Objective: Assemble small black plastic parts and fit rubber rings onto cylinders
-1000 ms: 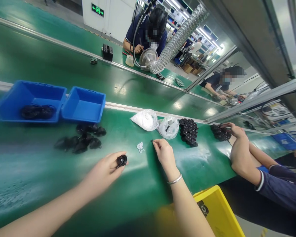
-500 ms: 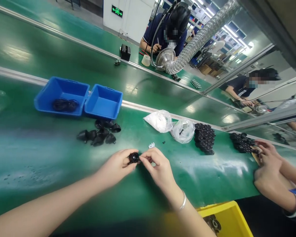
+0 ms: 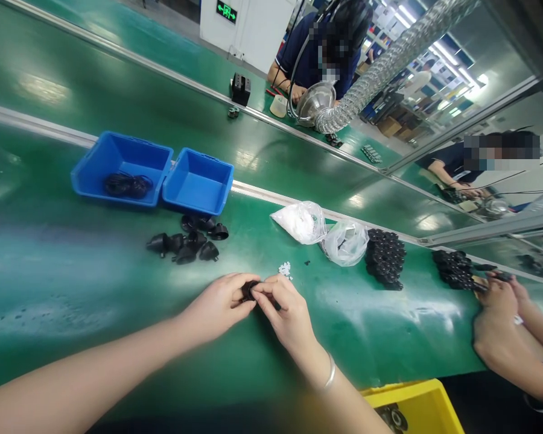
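A small round black plastic part is gripped between the thumb and fingers of my left hand. My right hand is pinched at the part's right side, its fingertips touching the rim; whether they hold a tiny piece is hidden. Just beyond my right hand lie small white pieces in a loose pile, with a tiny black piece to their right. Several black cone-shaped housings lie on the green bench beyond my left hand.
Two blue bins stand at the back left, one holding black coils. Plastic bags and clustered black parts line the back. At right are a co-worker's hands; a yellow crate sits at the bench's front.
My right fingertips have moved left onto the black part, covering its opening, which faced me before. The whole view has shifted slightly. The co-worker's hands at right now hold a dark piece.
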Tool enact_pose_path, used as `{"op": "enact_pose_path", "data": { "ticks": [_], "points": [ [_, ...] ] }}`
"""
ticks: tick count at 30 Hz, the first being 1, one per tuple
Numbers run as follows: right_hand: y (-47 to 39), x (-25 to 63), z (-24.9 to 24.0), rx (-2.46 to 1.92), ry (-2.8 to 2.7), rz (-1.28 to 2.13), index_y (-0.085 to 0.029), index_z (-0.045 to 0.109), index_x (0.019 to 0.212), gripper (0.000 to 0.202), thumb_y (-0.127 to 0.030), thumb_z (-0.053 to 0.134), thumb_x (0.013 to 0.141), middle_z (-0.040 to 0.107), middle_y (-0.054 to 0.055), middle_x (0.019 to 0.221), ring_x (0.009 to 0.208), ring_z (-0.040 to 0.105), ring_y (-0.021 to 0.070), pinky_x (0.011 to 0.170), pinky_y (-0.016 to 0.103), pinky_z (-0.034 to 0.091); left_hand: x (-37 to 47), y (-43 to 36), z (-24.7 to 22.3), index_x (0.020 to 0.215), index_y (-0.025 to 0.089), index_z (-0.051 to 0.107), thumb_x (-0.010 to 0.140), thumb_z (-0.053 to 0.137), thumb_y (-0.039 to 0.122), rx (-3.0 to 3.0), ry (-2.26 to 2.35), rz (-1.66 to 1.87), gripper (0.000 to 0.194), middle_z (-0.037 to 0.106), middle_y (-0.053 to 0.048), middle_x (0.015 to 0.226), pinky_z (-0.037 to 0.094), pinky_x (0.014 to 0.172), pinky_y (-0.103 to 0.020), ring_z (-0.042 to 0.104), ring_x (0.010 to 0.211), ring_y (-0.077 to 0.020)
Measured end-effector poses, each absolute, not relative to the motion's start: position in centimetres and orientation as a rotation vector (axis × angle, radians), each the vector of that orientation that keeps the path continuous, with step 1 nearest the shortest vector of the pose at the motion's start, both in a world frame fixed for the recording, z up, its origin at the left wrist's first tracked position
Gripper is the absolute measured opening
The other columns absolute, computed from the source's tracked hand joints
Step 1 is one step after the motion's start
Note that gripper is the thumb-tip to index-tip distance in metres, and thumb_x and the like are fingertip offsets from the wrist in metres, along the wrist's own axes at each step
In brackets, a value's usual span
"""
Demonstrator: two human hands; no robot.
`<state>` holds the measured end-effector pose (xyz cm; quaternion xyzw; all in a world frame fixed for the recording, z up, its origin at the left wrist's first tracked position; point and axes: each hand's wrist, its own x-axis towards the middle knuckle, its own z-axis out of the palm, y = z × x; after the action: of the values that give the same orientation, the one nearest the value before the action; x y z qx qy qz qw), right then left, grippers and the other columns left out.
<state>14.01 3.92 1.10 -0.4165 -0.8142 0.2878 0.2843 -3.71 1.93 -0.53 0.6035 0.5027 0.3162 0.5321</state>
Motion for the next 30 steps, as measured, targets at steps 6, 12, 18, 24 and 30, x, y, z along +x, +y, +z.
{"op": "enact_pose_path", "data": {
  "ticks": [6, 12, 18, 24, 30],
  "points": [
    [2.5, 14.9, 0.3, -1.033, -2.29, 0.679, -0.022, 0.054, 0.127, 0.038, -0.01, 0.047, 0.092, 0.055, 0.008, 0.097, 0.086, 0.058, 0.0167, 0.074, 0.03, 0.053, -3.8, 2.0, -0.5, 0.119, 0.023, 0.057, 0.081, 0.054, 0.028, 1.417, 1.211, 0.753, 0.038, 0.052, 0.003, 0.07, 0.045, 0.062, -0.027, 0.052, 0.062, -0.0149],
    [2.0, 15.3, -0.3, -1.038, -2.433, 0.592, -0.023, 0.042, 0.139, 0.049, -0.009, 0.045, 0.092, 0.053, 0.01, 0.102, 0.087, 0.057, 0.0182, 0.073, 0.033, 0.053, -3.8, 2.1, -0.3, 0.119, 0.022, 0.057, 0.08, 0.054, 0.025, 1.405, 1.218, 0.747, 0.04, 0.056, 0.001, 0.073, 0.047, 0.067, -0.029, 0.056, 0.068, -0.0167],
    [2.0, 15.0, 0.1, -1.057, -2.724, 0.245, -0.017, 0.035, 0.143, 0.051, -0.015, 0.043, 0.093, 0.059, 0.012, 0.094, 0.083, 0.057, 0.022, 0.069, 0.036, 0.053, -3.7, 2.2, -0.7, 0.121, 0.023, 0.057, 0.08, 0.053, 0.022, 1.404, 1.215, 0.78, 0.041, 0.062, -0.002, 0.082, 0.05, 0.066, -0.028, 0.06, 0.072, -0.017],
    [1.5, 15.2, -0.6, -1.029, -2.617, 0.269, -0.017, 0.028, 0.146, 0.057, -0.01, 0.042, 0.092, 0.059, 0.011, 0.093, 0.081, 0.057, 0.0211, 0.068, 0.035, 0.053, -3.7, 2.0, -0.7, 0.122, 0.024, 0.056, 0.079, 0.054, 0.021, 1.378, 1.178, 0.798, 0.043, 0.063, -0.007, 0.108, 0.052, 0.075, -0.031, 0.063, 0.086, -0.0189],
    [1.5, 15.3, -0.9, -1.025, -2.585, 0.278, -0.018, 0.029, 0.146, 0.059, -0.009, 0.044, 0.09, 0.059, 0.011, 0.095, 0.082, 0.057, 0.0216, 0.067, 0.035, 0.053, -3.9, 2.1, -0.2, 0.121, 0.022, 0.057, 0.079, 0.054, 0.02, 1.403, 1.194, 0.772, 0.042, 0.063, -0.006, 0.1, 0.052, 0.077, -0.033, 0.063, 0.085, -0.02]
  ]
}}
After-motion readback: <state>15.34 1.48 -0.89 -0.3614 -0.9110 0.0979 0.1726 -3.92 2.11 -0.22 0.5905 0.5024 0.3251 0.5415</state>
